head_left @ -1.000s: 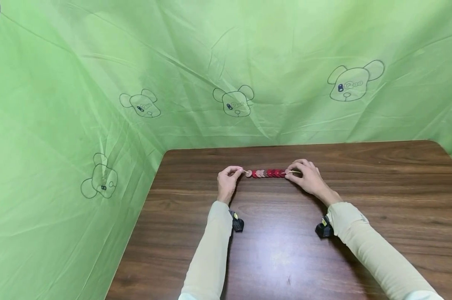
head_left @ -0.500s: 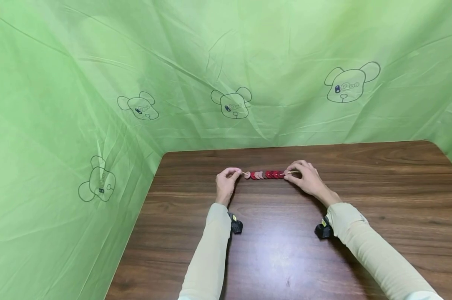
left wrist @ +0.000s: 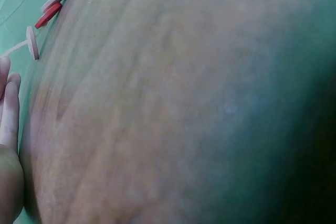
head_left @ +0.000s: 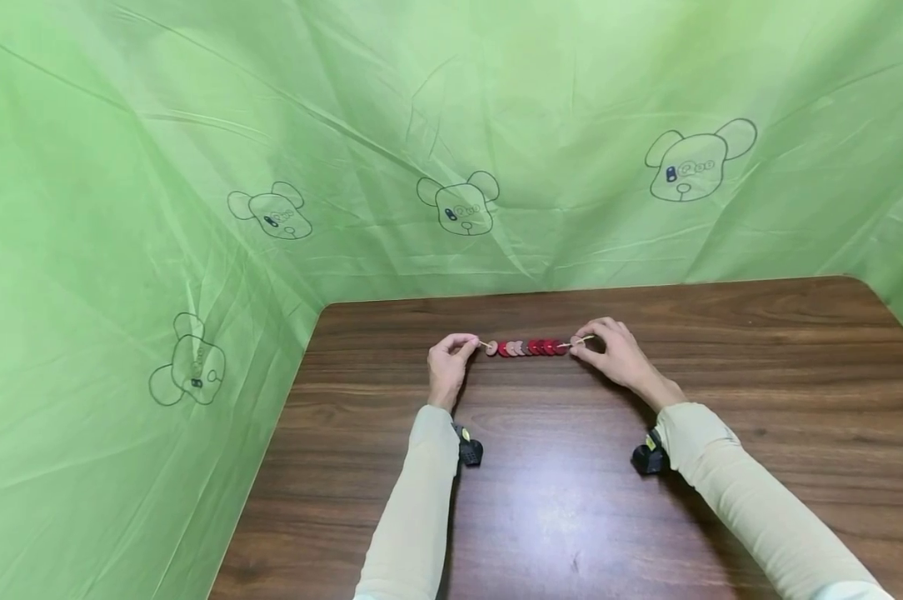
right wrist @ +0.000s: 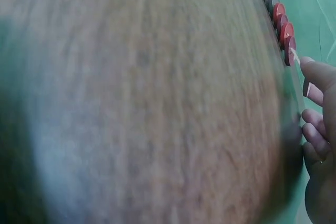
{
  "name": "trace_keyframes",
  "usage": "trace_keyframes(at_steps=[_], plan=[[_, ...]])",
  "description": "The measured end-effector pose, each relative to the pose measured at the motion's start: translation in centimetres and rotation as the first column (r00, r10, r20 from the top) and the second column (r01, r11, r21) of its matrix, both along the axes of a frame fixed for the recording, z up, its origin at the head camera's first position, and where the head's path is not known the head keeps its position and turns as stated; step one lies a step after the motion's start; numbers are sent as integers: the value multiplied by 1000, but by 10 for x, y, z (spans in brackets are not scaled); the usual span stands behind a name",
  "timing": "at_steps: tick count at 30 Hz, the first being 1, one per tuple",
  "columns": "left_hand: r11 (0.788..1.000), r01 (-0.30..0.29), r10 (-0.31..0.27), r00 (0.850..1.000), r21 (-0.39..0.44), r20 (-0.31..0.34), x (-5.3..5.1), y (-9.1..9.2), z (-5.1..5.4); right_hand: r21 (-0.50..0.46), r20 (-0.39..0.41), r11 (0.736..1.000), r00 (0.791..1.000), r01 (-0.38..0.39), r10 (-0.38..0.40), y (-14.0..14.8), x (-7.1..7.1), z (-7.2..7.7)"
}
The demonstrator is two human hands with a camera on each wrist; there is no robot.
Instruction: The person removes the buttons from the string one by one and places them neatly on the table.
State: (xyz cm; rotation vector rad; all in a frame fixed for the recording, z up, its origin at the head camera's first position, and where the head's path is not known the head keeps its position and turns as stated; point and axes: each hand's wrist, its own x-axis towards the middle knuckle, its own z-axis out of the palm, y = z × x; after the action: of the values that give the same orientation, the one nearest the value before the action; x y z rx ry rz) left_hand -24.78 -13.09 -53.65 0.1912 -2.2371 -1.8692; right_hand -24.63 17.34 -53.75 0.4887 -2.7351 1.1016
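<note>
A row of overlapping round buttons (head_left: 534, 347), red, pink and greyish, is threaded on a thin pale cord (head_left: 563, 345) over the far part of the table. My left hand (head_left: 447, 367) pinches the cord's left end between thumb and forefinger, just beside a pale pink button (head_left: 491, 348). At the other end, my right hand (head_left: 616, 357) pinches a single pinkish button (right wrist: 306, 88), which stands a little apart from the row. A short cord tail shows past these fingertips. In the left wrist view, the end button (left wrist: 32, 43) hangs on edge near my fingers.
The brown wood-grain table (head_left: 541, 483) fills the lower view. Green sheeting (head_left: 369, 167) with printed bear heads hangs behind it and on the left. Each wrist wears a black camera (head_left: 470, 451).
A small gap of bare cord has opened between the row and the button in my right hand. The left hand keeps its pinch; the whole view has shifted slightly.
</note>
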Motion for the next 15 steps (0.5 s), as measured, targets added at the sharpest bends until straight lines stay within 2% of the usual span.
trace_keyframes(at_steps=[10,15], plan=[[999,14,-14,1000,42,1,-3,-1,-4,1,24,1000,1000,9,-9,5,2,4],[999,-6,6,1000,37,14,-2,0,-3,-3,7,1000,1000,10,-10,6,3,3]])
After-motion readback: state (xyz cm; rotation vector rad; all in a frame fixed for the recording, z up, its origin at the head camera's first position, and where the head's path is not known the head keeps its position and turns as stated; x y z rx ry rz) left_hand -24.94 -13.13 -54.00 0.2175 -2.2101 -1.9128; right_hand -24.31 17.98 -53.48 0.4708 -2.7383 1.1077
